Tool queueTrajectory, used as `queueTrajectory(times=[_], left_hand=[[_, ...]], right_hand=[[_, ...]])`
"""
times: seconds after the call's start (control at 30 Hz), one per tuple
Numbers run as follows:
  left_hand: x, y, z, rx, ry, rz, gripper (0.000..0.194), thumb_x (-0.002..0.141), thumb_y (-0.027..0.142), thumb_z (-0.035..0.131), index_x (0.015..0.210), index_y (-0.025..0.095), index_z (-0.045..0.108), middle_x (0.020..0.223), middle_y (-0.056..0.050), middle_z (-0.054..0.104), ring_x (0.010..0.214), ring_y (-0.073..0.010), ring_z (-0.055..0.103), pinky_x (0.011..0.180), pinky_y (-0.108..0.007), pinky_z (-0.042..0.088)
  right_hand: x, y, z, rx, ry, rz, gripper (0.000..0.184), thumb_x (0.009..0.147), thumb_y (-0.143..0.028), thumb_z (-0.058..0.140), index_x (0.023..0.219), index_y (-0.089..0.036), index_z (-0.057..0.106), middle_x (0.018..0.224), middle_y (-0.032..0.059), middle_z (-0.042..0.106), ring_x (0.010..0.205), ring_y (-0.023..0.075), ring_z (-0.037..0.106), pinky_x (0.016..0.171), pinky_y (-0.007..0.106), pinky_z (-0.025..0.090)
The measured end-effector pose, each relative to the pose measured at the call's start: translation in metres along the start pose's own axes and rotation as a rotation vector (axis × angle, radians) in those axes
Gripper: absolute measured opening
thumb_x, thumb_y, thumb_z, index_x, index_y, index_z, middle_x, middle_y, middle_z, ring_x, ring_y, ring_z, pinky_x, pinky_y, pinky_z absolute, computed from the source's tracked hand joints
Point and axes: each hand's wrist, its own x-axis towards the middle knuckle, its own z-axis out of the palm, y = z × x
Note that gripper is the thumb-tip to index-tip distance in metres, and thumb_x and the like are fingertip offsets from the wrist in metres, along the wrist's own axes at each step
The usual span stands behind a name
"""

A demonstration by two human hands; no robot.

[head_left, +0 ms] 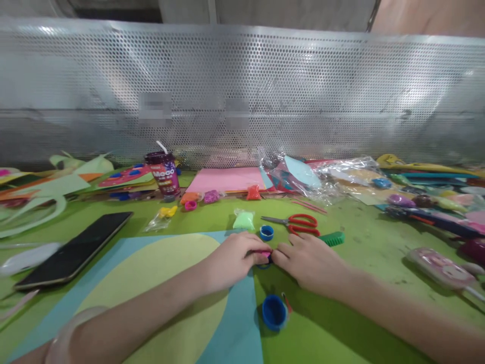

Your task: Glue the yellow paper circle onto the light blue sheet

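Observation:
My left hand point(237, 255) pinches a small pink and dark blue piece point(265, 254) over the right edge of a blue paper sheet point(242, 323) bearing a large pale yellow oval point(170, 303). Fingers of my right hand point(308, 260) are closed at the right side of that same piece, hiding part of it. What kind of thing it is I cannot make out. Just beyond it stands a small blue ring-shaped cap point(267, 232). A larger blue cap point(274, 312) rests nearer to me. Red-handled scissors point(299, 221) and a green comb-like tool point(332, 238) lie beyond my right hand.
A phone point(76, 250) lies at left, near a Meco cup point(163, 174) with a straw. Bagged clay in green point(243, 220), red point(253, 192) and yellow point(166, 212) sits ahead. Pink paper point(229, 179) and plastic wrap line the perforated metal panel point(242, 101).

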Motion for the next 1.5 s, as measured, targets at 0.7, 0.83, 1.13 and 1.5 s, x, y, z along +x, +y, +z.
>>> queueTrajectory(times=[0.7, 0.83, 1.13, 1.5], left_hand=[[-0.001, 0.0, -0.009, -0.268, -0.133, -0.078, 0.026, 0.083, 0.032, 0.051, 0.098, 0.015, 0.066, 0.096, -0.006, 0.068, 0.086, -0.018, 0.059, 0.077, -0.026, 0.043], [0.0, -0.001, -0.01, -0.242, -0.157, -0.097, 0.027, 0.084, 0.033, 0.05, 0.096, 0.016, 0.068, 0.094, -0.005, 0.068, 0.084, -0.0178, 0.059, 0.075, -0.026, 0.043], [0.002, -0.008, -0.008, -0.376, -0.159, -0.14, 0.033, 0.084, 0.041, 0.049, 0.091, 0.014, 0.068, 0.084, -0.004, 0.065, 0.076, -0.0162, 0.055, 0.07, -0.026, 0.04], [0.002, 0.0, 0.01, -1.102, 0.012, -0.297, 0.035, 0.072, 0.045, 0.067, 0.085, 0.012, 0.066, 0.084, -0.006, 0.063, 0.077, -0.0132, 0.053, 0.068, -0.024, 0.041]], right_hand=[[-0.007, 0.002, -0.012, 0.186, 0.005, 0.026, 0.023, 0.071, -0.007, 0.052, 0.089, -0.02, 0.058, 0.079, 0.0005, 0.064, 0.068, 0.018, 0.053, 0.059, 0.03, 0.037], [-0.007, 0.006, -0.008, 0.182, 0.018, -0.037, 0.018, 0.076, -0.01, 0.051, 0.09, -0.019, 0.058, 0.079, 0.0008, 0.064, 0.068, 0.0174, 0.051, 0.06, 0.029, 0.036], [-0.004, 0.018, 0.001, 0.196, 0.171, -0.107, 0.016, 0.086, -0.013, 0.044, 0.087, -0.019, 0.058, 0.077, 0.0002, 0.062, 0.067, 0.016, 0.047, 0.062, 0.028, 0.035], [-0.005, 0.016, -0.014, 0.403, 0.238, 0.145, 0.029, 0.093, -0.025, 0.029, 0.083, -0.017, 0.056, 0.067, 0.0026, 0.059, 0.057, 0.0142, 0.051, 0.053, 0.026, 0.034]])
